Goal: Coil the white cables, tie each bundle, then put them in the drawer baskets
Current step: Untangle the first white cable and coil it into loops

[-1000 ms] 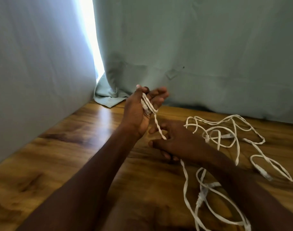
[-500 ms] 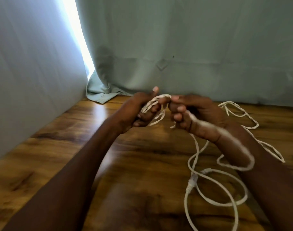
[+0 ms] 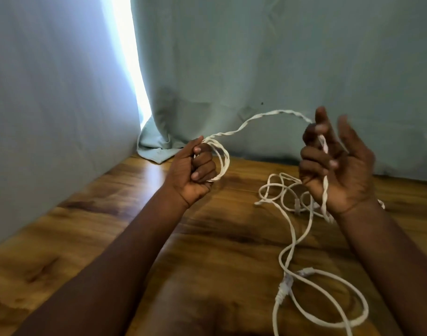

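Observation:
My left hand (image 3: 195, 169) is clenched around a small coil of twisted white cable (image 3: 221, 157), held above the wooden table (image 3: 222, 248). From the coil the cable arcs up and across to my right hand (image 3: 338, 166), which is raised palm-up with the cable pinched between thumb and fingers. Below that hand the cable drops to a loose tangle (image 3: 287, 192) on the table. Further loops with a white connector (image 3: 284, 286) lie near the front right.
Pale green curtains (image 3: 256, 69) hang behind and to the left of the table, with a bright gap of daylight (image 3: 130, 57) between them. A curtain hem (image 3: 156, 151) rests on the table's far left corner. No drawer or basket is in view.
My hands were together at the coil; now the right hand has pulled away to the right and up, drawing out a length of cable. The left hand stays clenched on the coil.

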